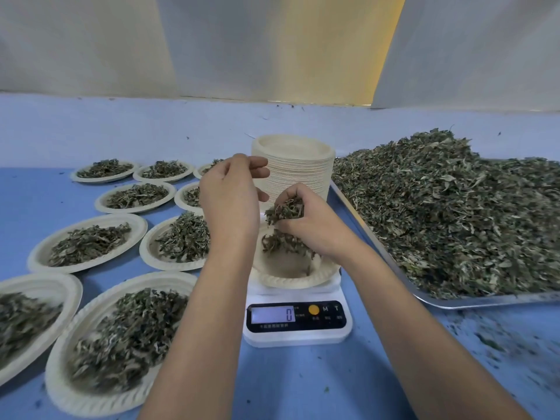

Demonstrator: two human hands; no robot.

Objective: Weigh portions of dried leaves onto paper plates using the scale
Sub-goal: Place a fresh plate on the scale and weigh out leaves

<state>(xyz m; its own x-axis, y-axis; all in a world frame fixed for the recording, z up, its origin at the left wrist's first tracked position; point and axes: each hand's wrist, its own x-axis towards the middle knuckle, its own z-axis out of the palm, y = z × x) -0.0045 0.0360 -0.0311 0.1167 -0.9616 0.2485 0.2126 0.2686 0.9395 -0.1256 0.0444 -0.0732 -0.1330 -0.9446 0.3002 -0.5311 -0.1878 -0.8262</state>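
A white digital scale (298, 321) stands on the blue table and its display reads 0. On it sits a paper plate (291, 275). My right hand (309, 221) grips a handful of dried leaves (286, 211) just above that plate, and some leaves hang or fall below the hand. My left hand (230, 195) hovers beside it to the left, fingers loosely curled, holding nothing that I can see. A large heap of dried leaves (448, 207) lies on a metal tray (485, 301) at the right.
A tall stack of paper plates (295, 165) stands behind the scale. Several filled plates (88, 242) cover the table's left side, the nearest one (121, 338) at the front. Leaf crumbs are scattered at the front right. A white wall rises behind.
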